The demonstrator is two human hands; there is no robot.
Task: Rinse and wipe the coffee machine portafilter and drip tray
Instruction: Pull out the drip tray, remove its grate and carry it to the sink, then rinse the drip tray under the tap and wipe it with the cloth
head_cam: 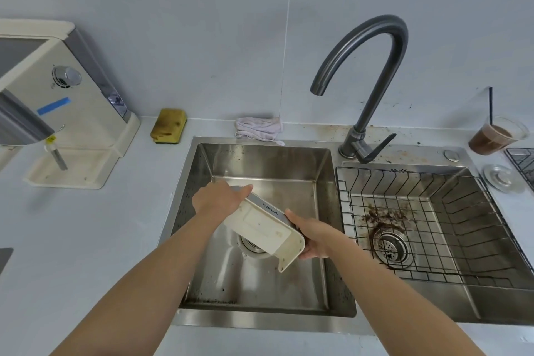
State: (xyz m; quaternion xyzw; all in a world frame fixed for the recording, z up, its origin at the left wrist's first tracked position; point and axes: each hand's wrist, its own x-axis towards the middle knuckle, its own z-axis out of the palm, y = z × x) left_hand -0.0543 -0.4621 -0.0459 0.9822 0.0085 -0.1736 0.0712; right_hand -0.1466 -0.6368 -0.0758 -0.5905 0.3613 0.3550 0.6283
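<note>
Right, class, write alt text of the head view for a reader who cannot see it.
A left hand and a right hand hold a cream drip tray tilted over the left basin of a steel sink. No water runs from the grey tap; a sponge and cloth lie behind the sink, a coffee machine at left.

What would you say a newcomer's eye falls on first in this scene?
Most likely the cream drip tray, tilted over the left sink basin and gripped at its ends by the left hand and right hand. Next, the brown coffee grounds by the right basin's drain, seen through the wire basket, and the dark curved faucet behind.
</note>
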